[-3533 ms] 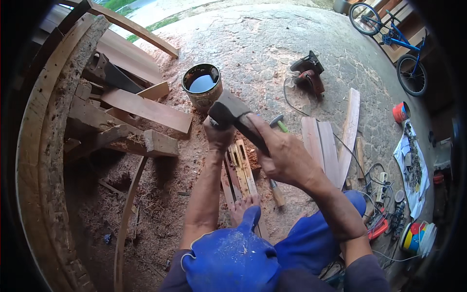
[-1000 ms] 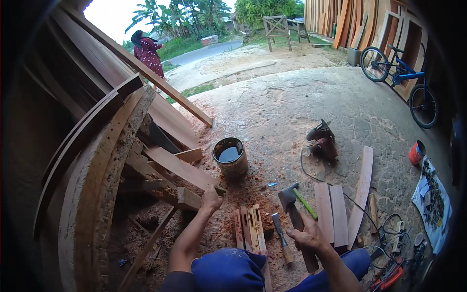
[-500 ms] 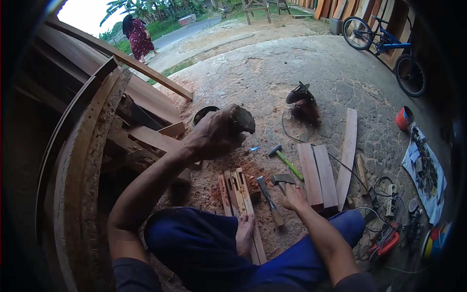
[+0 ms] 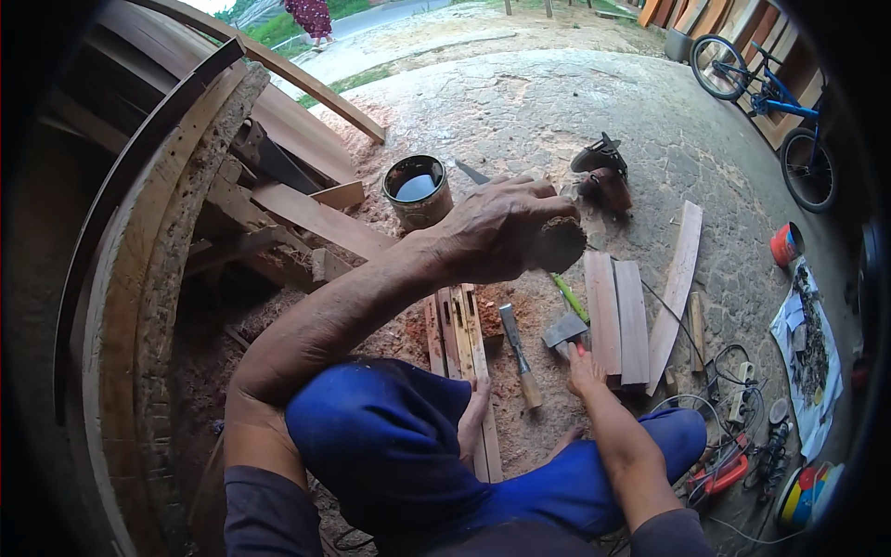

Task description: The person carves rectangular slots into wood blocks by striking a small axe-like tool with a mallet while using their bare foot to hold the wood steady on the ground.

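Note:
My left hand (image 4: 492,227) is raised over the floor, fingers wrapped round a dark, thick piece with a round, rough end (image 4: 561,243); its full shape is hidden. Low on the right, my right hand (image 4: 585,369) grips a hatchet (image 4: 564,330) with a broad grey head and a bit of red handle showing. Between my legs lie narrow wooden pieces (image 4: 476,334) with slots cut in them, under my bare foot (image 4: 474,418). A chisel (image 4: 519,353) with a wooden handle rests beside them. Partly behind my left hand, a green-handled tool (image 4: 570,297) lies on the floor.
A dark tub of liquid (image 4: 414,190) stands beyond my left forearm. Planks (image 4: 603,316) and a power tool (image 4: 605,176) lie to the right, near cables and a power strip (image 4: 741,395). At left is a rough wooden bench (image 4: 153,278); a blue bicycle (image 4: 770,102) stands far right.
My left hand has moved right with the round-ended piece, uncovering the tub and covering the hammer's head. My right hand has shifted slightly right with the hatchet, whose head has turned. The view has shifted.

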Motion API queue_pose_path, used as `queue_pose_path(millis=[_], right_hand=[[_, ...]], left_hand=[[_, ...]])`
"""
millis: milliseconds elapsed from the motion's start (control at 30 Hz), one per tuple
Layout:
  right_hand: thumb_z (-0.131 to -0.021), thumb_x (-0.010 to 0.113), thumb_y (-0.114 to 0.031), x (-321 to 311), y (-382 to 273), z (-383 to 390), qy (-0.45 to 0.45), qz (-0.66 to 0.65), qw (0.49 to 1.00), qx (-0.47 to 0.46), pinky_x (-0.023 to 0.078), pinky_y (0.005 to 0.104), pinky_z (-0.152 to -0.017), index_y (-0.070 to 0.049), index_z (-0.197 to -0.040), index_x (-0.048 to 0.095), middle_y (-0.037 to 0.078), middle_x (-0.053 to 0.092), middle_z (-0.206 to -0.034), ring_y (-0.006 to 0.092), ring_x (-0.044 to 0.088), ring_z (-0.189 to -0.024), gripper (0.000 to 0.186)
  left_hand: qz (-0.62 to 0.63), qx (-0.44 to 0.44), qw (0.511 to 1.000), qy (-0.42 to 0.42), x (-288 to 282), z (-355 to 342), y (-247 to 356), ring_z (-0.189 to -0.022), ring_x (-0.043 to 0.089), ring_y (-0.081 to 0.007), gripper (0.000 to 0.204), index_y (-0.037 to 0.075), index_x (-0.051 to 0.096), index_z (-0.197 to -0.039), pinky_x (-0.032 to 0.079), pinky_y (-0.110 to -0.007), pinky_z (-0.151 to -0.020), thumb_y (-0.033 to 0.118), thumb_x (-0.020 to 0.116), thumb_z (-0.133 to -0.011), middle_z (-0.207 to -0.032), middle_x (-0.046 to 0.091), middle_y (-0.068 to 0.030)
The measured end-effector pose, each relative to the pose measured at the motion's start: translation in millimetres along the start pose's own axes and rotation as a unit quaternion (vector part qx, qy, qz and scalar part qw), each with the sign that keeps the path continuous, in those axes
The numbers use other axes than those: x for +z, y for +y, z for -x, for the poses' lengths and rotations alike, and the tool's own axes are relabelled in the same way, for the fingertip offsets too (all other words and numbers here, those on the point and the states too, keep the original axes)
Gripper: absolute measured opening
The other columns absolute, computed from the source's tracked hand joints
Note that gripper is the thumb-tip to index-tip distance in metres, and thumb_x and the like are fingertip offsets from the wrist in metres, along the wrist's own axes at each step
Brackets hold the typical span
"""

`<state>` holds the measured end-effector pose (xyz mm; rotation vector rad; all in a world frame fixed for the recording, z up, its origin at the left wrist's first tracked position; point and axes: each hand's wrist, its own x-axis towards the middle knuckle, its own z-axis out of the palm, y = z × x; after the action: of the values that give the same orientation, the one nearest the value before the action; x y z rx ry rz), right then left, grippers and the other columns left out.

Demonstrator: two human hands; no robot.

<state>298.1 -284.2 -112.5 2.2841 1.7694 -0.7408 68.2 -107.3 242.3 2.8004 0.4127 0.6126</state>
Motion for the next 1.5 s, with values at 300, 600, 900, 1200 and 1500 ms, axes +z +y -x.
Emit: queue_pose_path(millis=[300, 600, 900, 1200, 1500], right_hand=[[-0.101, 0.05, -0.039, -75.8, -60.4, -7.3, -0.062, -0.683, 0.685, -0.247, 0.053, 0.0375, -0.091, 0.001, -0.121, 0.06, 0.011, 0.064, -0.115, 0.0235, 0.064, -0.102, 0.046], [-0.1, 0.056, -0.015, -74.7, -59.2, -7.3, -0.132, -0.766, 0.629, -0.012, 0.055, 0.0283, -0.063, -0.001, -0.122, 0.054, 0.005, 0.062, -0.081, 0.0154, 0.063, -0.071, 0.026], [-0.099, 0.058, -0.018, -2.5, -56.9, -36.7, -0.085, -0.55, 0.831, 0.009, 0.052, 0.0287, -0.068, -0.003, -0.113, 0.055, 0.006, 0.063, -0.083, 0.0146, 0.061, -0.07, 0.021], [-0.089, 0.063, -0.028, 35.3, -71.7, -73.4, 0.114, -0.19, 0.975, -0.025, 0.046, 0.0499, -0.09, 0.001, -0.104, 0.064, 0.027, 0.06, -0.098, 0.0439, 0.058, -0.102, 0.033], [-0.089, 0.063, -0.022, 26.6, -91.7, -61.2, 0.06, -0.067, 0.996, 0.024, 0.05, 0.0547, -0.085, -0.008, -0.122, 0.053, 0.022, 0.057, -0.11, 0.0451, 0.061, -0.104, 0.037]], left_hand=[[0.184, 0.142, 0.971, 0.055, 148.6, 66.3, 12.2, -0.127, 0.051, -0.0382, 0.033, 0.015, 0.06, -0.113, 0.043, -0.046, -0.108, 0.014, 0.067, -0.08, -0.13, 0.055, -0.0168], [0.139, -0.027, 0.988, -0.067, 244.0, 185.8, -0.4, -0.152, 0.023, -0.0292, 0.073, 0.015, 0.031, -0.156, 0.017, -0.045, -0.125, 0.035, 0.058, -0.091, -0.162, 0.028, -0.0164], [-0.128, -0.605, 0.742, 0.257, 209.4, 320.0, -188.0, -0.151, 0.019, -0.0362, 0.079, -0.002, 0.024, -0.155, 0.017, -0.042, -0.124, 0.055, 0.038, -0.103, -0.163, 0.018, -0.0254], [0.014, -0.471, 0.829, 0.302, 210.6, 275.4, -86.5, -0.11, 0.061, -0.0315, 0.023, 0.0, 0.068, -0.098, 0.05, -0.039, -0.091, 0.023, 0.064, -0.096, -0.121, 0.062, -0.0197], [0.054, -0.535, 0.757, 0.371, 232.2, 304.6, -86.0, -0.098, 0.063, -0.0261, 0.011, 0.0, 0.068, -0.097, 0.052, -0.035, -0.085, 0.01, 0.064, -0.093, -0.108, 0.063, -0.0148]])
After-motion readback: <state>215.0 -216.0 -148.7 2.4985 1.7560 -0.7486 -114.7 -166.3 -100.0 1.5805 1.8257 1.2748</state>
